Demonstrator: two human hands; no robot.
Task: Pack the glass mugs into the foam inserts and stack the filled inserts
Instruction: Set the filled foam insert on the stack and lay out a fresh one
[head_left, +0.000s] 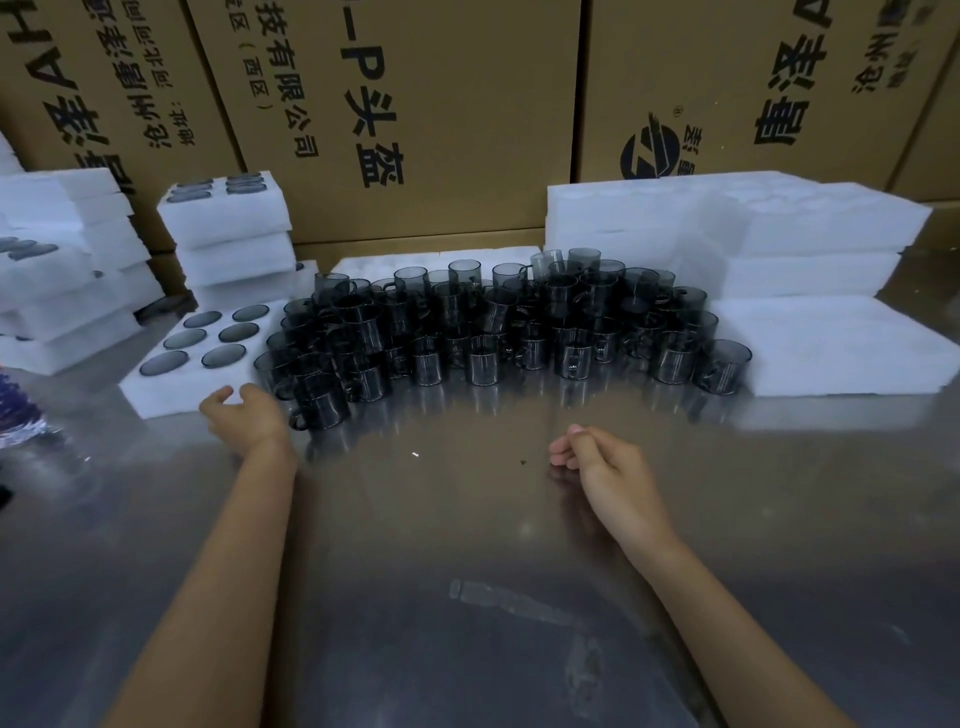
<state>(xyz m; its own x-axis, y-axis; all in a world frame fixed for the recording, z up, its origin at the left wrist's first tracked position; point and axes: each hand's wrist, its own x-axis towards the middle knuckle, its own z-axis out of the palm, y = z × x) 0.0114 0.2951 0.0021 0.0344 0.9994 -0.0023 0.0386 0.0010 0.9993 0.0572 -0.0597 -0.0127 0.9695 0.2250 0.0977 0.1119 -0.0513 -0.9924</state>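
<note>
A heap of dark smoked-glass mugs (498, 322) stands stacked in the middle of the steel table. Left of it lies a white foam insert (156, 389) whose several round holes hold mugs. My left hand (247, 418) hovers at that insert's near right corner, fingers loosely curled, holding nothing, just beside the nearest mug (317, 405). My right hand (605, 462) rests low over the bare table in front of the heap, fingers loosely curled and empty.
Stacks of filled foam inserts (228, 228) rise at the back left, more at the far left (57, 280). Foam inserts (779, 234) are piled at the right and one lies flat (841, 343). Cardboard cartons (426, 104) wall the back. A plastic bottle (21, 415) lies at the left edge.
</note>
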